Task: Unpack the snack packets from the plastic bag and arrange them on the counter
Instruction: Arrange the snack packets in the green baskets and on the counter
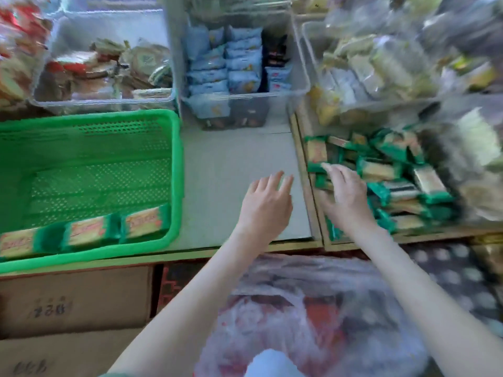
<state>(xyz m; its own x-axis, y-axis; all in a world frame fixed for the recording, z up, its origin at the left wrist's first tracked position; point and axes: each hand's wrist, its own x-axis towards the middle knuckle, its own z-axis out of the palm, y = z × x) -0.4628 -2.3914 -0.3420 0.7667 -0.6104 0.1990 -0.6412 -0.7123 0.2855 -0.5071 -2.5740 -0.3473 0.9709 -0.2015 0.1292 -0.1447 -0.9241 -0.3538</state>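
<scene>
Only three packets (87,234) lined up in basket (177,170); heap (394,183) right of basket left to sort. Left hand (265,206) spread, empty; right hand (348,195) with straight fingers (330,170), touching heap.

The basket (176,172) is bright green with a perforated grid. The snack packets (381,171) are dark green and tan. The table (239,159) is grey.
</scene>
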